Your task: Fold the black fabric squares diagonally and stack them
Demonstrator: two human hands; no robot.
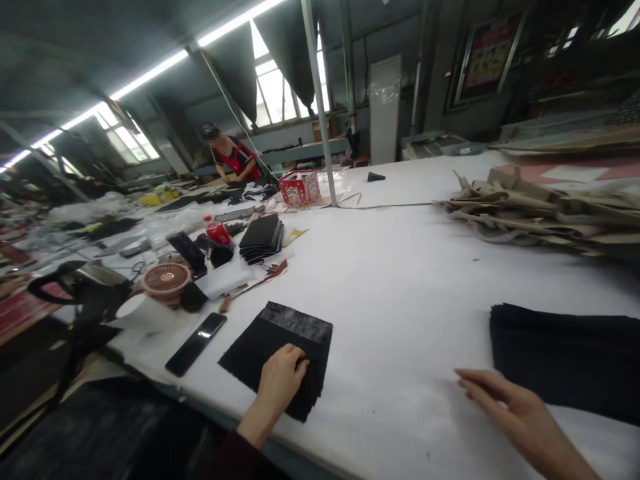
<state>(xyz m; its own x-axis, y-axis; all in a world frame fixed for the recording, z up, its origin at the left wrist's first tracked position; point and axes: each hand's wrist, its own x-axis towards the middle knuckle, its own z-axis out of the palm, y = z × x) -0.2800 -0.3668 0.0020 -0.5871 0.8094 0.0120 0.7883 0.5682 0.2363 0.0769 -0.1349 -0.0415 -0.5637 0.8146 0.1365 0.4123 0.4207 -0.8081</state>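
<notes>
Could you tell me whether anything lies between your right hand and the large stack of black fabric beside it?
Nothing visible does: the right hand is open over the white table, and the large stack of black fabric lies just beyond it, only bare tabletop between.

Left hand (pixel 280 383): fingertips curled under, hidden; grip on black fabric stack (pixel 295 333) vs. plain rest: cannot tell. Hand covers stack's near middle; layer qty not readable.
Right hand (pixel 520 410): wrist and forearm cut off by bottom edge.
Large black pile (pixel 565 360): cut off at R edge, full extent unknown.
Beige pile (pixel 540 207): same, R edge.
Co-worker (pixel 233 157): face blurred; lower body hidden behind table goods.
Red box (pixel 299 188), bottle (pixel 217 232) label, wall poster (pixel 487 53): print too small to read.
</notes>
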